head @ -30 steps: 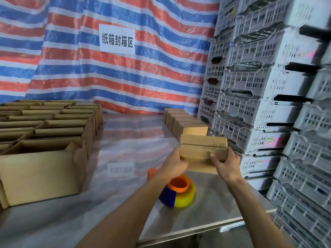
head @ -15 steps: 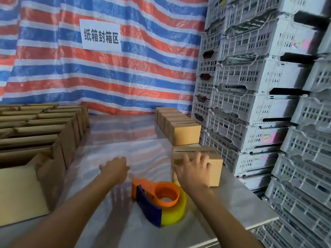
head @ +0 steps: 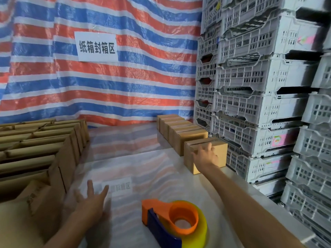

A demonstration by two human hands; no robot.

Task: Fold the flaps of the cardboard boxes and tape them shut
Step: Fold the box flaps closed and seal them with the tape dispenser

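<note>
The right grip (head: 206, 156) presses, fingers straight, on the closed box (head: 221, 153) at the end of the row on the desk (head: 143, 167). The left grip (head: 91, 203) is spread wide, holding nothing, just beside the open boxes (head: 41, 158) on its left, so it is nearer.

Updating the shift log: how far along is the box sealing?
Done: a row of closed boxes stands at right on the table; tape on them is not discernible. In hand: the right hand presses flat on the nearest closed box; left hand open, tape dispenser idle. Left: many open-flap boxes at left.
</note>
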